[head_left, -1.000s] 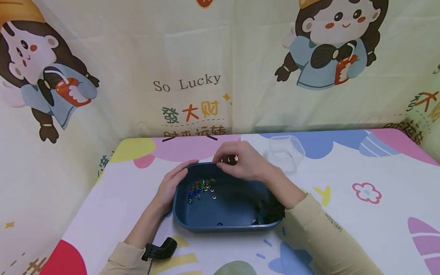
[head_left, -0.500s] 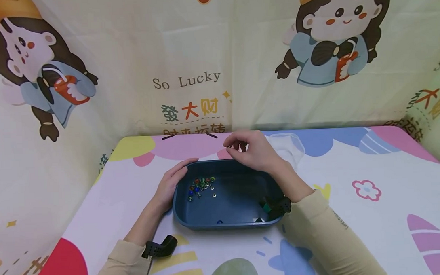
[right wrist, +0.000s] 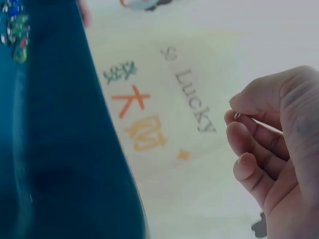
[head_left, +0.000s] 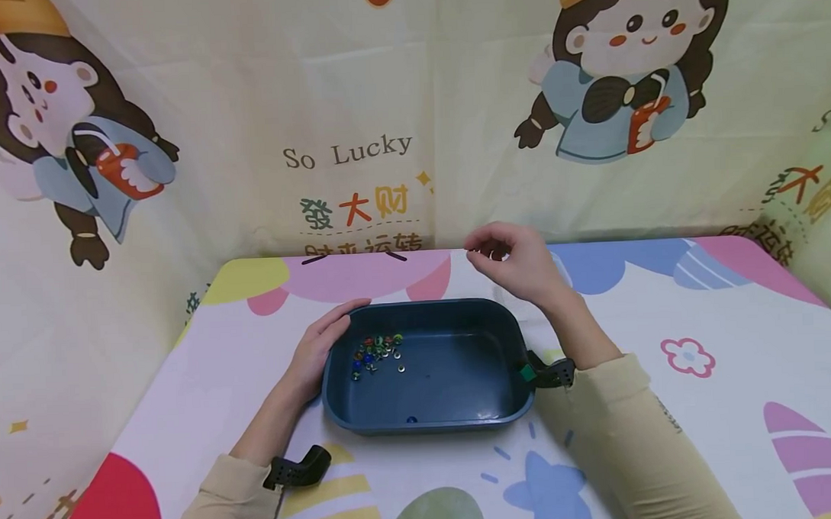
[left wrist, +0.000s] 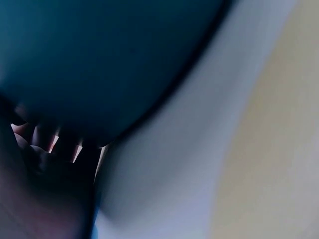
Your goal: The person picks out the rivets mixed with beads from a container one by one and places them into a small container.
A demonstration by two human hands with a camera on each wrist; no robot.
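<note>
Right grip: right hand (head_left: 515, 260) raised beyond the tray's far rim, toward its right end; thumb and forefinger pinch a metal bit (right wrist: 238, 115), other fingers loosely curled.
Metal bit: at the fingertips, clear of the tray; exact form too small to tell.
Left grip: left hand (head_left: 314, 353) lies along the tray's left end, fingers extended against the outer wall, thumb by the rim.
Tray (head_left: 454, 380): dark blue, rounded corners, flat on the surface (head_left: 240, 365).
Beads (head_left: 370, 351): coloured cluster, tray floor, far left.
Silver bits (head_left: 402, 368): among the beads and just right of them.
Blue bead (head_left: 412, 420): alone, by the near wall.
Wrist bands: black, left (head_left: 299, 468) near the tray's near-left corner, right (head_left: 553, 371) overlapping the right rim in head view; contact unclear.
Backdrop (head_left: 354, 86): printed cloth reading "So Lucky".
</note>
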